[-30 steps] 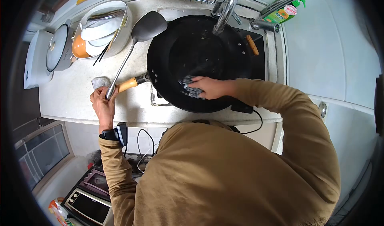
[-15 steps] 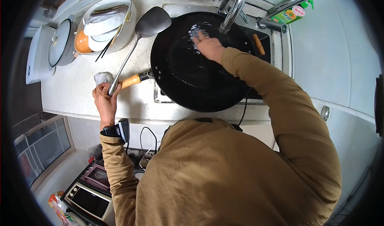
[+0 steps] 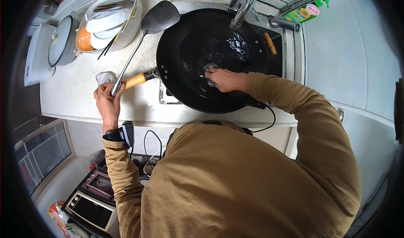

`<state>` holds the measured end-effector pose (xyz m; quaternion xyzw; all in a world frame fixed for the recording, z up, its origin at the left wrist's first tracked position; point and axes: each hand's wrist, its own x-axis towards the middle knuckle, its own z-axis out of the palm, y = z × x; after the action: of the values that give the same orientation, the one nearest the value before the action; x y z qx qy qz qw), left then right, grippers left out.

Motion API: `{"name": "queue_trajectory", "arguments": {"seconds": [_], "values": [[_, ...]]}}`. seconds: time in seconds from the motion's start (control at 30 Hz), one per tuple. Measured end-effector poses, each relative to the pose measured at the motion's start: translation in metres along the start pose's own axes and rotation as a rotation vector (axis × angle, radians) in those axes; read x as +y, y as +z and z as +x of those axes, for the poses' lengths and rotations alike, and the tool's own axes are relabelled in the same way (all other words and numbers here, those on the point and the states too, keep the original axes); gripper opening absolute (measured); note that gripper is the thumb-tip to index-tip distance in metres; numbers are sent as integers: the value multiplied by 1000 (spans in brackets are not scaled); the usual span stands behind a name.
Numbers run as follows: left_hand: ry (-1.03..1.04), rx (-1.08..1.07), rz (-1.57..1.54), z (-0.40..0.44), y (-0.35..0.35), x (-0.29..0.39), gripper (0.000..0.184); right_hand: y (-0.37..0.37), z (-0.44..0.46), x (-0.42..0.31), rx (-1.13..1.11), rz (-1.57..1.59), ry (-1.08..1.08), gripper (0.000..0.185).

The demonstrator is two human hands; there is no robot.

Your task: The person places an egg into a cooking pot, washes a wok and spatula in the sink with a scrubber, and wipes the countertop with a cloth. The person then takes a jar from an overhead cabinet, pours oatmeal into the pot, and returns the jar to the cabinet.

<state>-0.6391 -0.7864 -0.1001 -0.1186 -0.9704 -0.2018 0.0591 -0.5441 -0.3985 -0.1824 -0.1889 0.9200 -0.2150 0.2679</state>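
Note:
A large black wok (image 3: 176,48) lies over the sink, its wooden handle (image 3: 134,81) pointing left. My left hand (image 3: 108,100) is closed around the metal shaft end of a spatula (image 3: 160,17), beside the tip of the wok handle. The spatula's dark blade rests near the wok's upper left rim. Inside the wok, my right hand (image 3: 223,79) presses a greyish scrubber (image 3: 211,82) against the bottom; the hand covers most of it. A patch of white suds or water (image 3: 238,46) shows at the wok's upper right. A grey cloth (image 3: 105,77) lies by my left hand.
A white basin (image 3: 134,21) with bowls, plates and chopsticks stands at the upper left, beside a lidded pot (image 3: 61,44). The faucet (image 3: 246,6) reaches over the wok's far rim. A green soap bottle (image 3: 301,14) stands at the upper right. A cable (image 3: 271,122) hangs at the counter's front edge.
My right hand has moved from the wok's far side back toward its near middle with the scrubber. The suds patch at the upper right is newly visible. My left hand stays at the spatula.

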Motion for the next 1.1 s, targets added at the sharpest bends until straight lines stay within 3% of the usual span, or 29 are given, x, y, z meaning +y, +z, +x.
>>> {"name": "queue_trajectory", "arguments": {"seconds": [0.1,0.27,0.33,0.4,0.43,0.47,0.53,0.6,0.67,0.73,0.8,0.87,1.1], "values": [[4,-2,-14,0,-1,0,26,-10,26,0,-15,-61,19,54],[-6,-18,-29,-1,-2,2,25,-32,35,29,107,-219,216,41],[-8,-22,-11,-1,-4,4,25,-40,24,28,61,-237,266,42],[-19,-18,-3,-1,-4,7,25,-41,12,20,-166,-215,242,47],[-33,-17,-9,-1,-4,8,26,-30,13,21,-189,-205,137,55],[-47,-18,-15,-1,-4,8,26,-15,10,19,-70,-141,56,56],[-49,-22,-25,-2,-1,5,26,-15,21,17,-60,-69,59,55],[-45,-20,-32,-2,0,2,26,-22,28,21,92,-166,139,54],[-28,-23,-20,-1,-1,1,27,-31,30,23,53,-136,202,49],[-48,-39,-28,1,-3,5,27,-49,25,15,-213,-47,132,44],[-34,-42,-13,-1,-2,1,28,-48,29,37,-8,-315,-45,28],[-24,-37,6,-1,-3,4,30,-47,22,61,299,-353,-80,16],[-55,-82,-18,0,1,-3,29,-54,-43,93,197,-522,-13,20]]}}
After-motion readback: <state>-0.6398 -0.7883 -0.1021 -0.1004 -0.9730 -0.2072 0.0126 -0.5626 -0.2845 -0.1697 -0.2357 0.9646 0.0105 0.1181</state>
